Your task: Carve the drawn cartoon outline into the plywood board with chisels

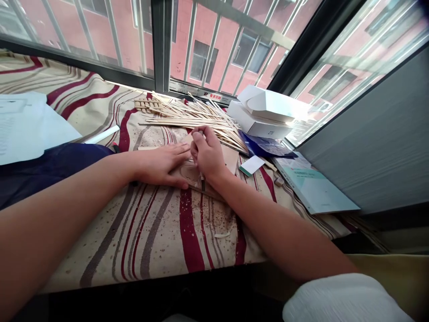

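Observation:
My left hand (163, 163) lies flat with fingers stretched out, pressing on a thin brown board (232, 159) on the striped cloth (150, 232). My right hand (207, 153) is closed in a fist-like grip just to its right, over the same board. A thin dark tool (203, 183) sticks out below the right hand; what it is I cannot make out. A heap of thin wooden sticks (194, 118) lies just beyond both hands, near the window.
White boxes (264, 114) stand at the back right beside a dark blue packet (266, 146), a small white card (252, 164) and a pale green booklet (313, 188). Papers (23, 127) and dark fabric (43, 167) lie at the left. Wood shavings speckle the cloth. Barred windows (208, 49) close off the back.

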Demonstrator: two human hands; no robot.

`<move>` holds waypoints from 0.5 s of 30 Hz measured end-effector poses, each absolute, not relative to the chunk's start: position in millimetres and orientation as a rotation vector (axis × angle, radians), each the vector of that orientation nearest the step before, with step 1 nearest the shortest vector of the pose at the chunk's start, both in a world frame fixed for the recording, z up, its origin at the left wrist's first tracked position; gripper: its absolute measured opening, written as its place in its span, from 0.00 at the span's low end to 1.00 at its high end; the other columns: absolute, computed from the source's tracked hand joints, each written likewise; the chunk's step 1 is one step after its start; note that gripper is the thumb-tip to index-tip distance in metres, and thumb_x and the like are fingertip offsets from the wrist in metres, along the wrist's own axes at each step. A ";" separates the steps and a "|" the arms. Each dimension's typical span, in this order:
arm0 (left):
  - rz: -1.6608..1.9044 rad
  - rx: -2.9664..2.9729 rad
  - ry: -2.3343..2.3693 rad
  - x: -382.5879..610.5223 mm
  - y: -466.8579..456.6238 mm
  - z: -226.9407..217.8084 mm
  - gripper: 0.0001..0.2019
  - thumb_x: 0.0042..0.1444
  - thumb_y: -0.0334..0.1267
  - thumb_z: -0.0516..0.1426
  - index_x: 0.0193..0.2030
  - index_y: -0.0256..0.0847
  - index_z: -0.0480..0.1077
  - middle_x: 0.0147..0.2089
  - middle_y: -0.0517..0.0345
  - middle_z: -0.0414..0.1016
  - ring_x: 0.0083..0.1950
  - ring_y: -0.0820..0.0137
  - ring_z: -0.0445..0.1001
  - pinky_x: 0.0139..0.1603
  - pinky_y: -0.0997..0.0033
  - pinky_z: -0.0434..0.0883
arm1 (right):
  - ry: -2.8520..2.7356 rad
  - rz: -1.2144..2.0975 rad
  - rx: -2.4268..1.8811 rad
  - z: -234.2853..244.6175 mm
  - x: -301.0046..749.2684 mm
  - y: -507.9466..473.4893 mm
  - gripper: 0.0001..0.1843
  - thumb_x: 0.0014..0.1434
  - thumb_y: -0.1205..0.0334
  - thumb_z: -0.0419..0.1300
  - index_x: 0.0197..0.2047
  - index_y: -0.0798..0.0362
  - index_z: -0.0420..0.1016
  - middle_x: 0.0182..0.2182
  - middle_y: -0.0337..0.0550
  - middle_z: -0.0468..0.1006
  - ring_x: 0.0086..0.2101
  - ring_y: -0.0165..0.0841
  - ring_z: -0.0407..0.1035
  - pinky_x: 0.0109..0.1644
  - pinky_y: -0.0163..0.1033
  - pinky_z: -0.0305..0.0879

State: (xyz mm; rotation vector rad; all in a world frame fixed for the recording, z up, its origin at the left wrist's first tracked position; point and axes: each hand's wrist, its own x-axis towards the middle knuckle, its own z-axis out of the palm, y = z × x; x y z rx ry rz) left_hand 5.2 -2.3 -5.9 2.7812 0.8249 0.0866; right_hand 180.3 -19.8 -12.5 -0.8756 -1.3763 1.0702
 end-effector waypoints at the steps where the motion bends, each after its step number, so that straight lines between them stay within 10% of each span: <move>1: 0.082 2.785 0.834 4.0 -1.7 -6.7 0.50 0.61 0.71 0.57 0.77 0.33 0.60 0.84 0.30 0.47 0.83 0.40 0.47 0.81 0.43 0.51 | -1.362 1.008 -0.851 -11.9 182.2 -16.7 0.07 0.74 0.58 0.54 0.41 0.46 0.61 0.22 0.27 0.60 0.21 0.27 0.59 0.25 0.34 0.58; 15: 0.175 2.835 0.701 1.7 0.1 -3.8 0.43 0.62 0.71 0.56 0.74 0.42 0.66 0.77 0.36 0.65 0.76 0.42 0.63 0.76 0.49 0.61 | -1.487 0.715 -0.761 -13.7 175.4 -17.9 0.07 0.77 0.57 0.52 0.43 0.44 0.60 0.28 0.34 0.65 0.28 0.31 0.65 0.31 0.38 0.65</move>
